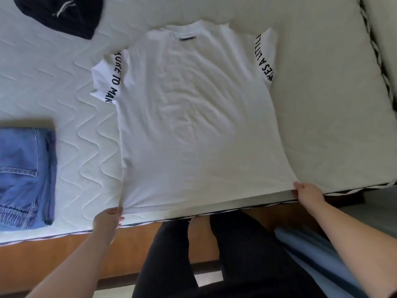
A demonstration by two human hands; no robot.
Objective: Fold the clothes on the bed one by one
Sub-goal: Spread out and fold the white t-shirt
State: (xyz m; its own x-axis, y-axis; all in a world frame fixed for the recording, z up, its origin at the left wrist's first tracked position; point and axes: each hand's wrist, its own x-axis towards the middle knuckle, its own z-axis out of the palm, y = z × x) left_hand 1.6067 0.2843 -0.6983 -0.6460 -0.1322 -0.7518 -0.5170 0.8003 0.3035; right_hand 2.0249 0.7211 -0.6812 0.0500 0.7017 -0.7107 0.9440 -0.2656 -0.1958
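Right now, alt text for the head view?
A white T-shirt lies spread flat on the bed, its bottom corners pinched by the left hand and right hand. Folded jeans lie at left, a black garment at upper left.

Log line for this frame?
step: spread white T-shirt | left hand: pinches hem corner | right hand: pinches hem corner | jeans: folded
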